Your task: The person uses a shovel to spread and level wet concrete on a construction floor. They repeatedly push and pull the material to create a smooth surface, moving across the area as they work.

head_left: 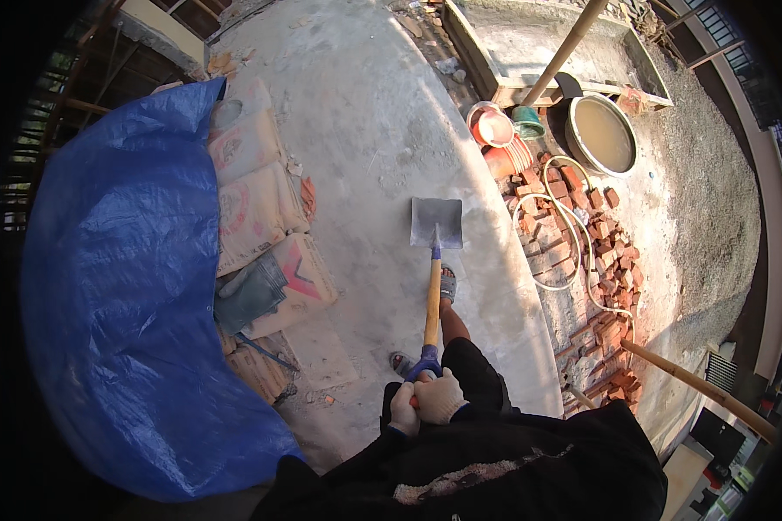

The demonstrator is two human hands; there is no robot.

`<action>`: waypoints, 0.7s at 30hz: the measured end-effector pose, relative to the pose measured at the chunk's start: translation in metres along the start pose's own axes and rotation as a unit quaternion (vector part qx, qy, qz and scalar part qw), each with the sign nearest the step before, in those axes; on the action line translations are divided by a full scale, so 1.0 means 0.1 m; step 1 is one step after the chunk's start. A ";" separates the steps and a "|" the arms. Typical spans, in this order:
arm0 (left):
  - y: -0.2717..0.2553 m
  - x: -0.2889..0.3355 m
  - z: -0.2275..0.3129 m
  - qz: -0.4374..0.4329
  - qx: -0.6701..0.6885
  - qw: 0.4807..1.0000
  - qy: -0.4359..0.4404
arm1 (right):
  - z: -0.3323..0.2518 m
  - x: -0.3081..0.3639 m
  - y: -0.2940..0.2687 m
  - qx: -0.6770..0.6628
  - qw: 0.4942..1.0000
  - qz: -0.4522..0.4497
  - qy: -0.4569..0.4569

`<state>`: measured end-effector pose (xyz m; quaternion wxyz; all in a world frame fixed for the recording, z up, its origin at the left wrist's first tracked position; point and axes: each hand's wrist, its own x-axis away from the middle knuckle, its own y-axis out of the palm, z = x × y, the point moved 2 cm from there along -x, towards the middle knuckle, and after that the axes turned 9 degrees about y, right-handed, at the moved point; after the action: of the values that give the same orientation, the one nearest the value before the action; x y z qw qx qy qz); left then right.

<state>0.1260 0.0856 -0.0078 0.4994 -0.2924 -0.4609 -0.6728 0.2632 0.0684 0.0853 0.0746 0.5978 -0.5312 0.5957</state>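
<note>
Shovel: right of bags | left hand, right hand: both gloved, closed around shovel's handle end | tarp: left of bags | bricks: well right of bags

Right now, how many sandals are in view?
2. One sandal is right of the wooden shaft, just below the shovel blade; the other sandal is left of the shaft, near the grip. No others show.

Left fingers and right fingers, gloved, curl close together.
</note>
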 end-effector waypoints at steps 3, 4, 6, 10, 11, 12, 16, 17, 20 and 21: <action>0.01 -0.32 0.04 -0.044 -0.067 0.996 0.039 | 0.10 -0.26 0.02 0.009 0.998 0.042 -0.053; 0.01 -0.36 0.01 -0.064 -0.070 0.994 0.062 | 0.13 -0.31 0.05 0.014 0.996 0.072 -0.052; -0.03 -0.39 -0.06 -0.034 -0.106 0.993 0.036 | 0.19 -0.32 0.16 0.003 0.996 0.078 -0.046; -0.23 -0.04 -0.20 -0.024 -0.103 0.994 0.001 | 0.23 0.02 0.44 -0.019 0.993 0.108 -0.051; -0.28 0.07 -0.21 -0.046 -0.107 0.993 -0.001 | 0.23 0.12 0.50 -0.041 0.992 0.110 -0.049; -0.27 0.13 -0.21 -0.088 -0.089 0.992 0.014 | 0.25 0.15 0.52 -0.037 0.992 0.112 -0.041; 0.08 -0.13 -0.10 -0.027 -0.141 0.990 0.008 | 0.36 -0.11 0.23 -0.042 0.995 0.082 -0.047; 0.30 -0.31 -0.05 -0.027 -0.138 0.988 0.065 | 0.40 -0.27 0.04 -0.056 0.989 0.127 -0.057; 0.90 -0.99 0.20 0.002 -0.218 0.966 0.142 | 0.57 -0.87 -0.51 -0.053 0.983 0.175 -0.029; 0.99 -1.02 0.21 0.031 -0.145 0.981 0.129 | 0.58 -0.94 -0.58 -0.001 0.984 0.173 -0.051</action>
<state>0.2511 0.1376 -0.0538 0.5278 -0.2865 -0.2810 -0.7486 0.3675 0.1025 0.0261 -0.0563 0.5261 -0.6304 0.5680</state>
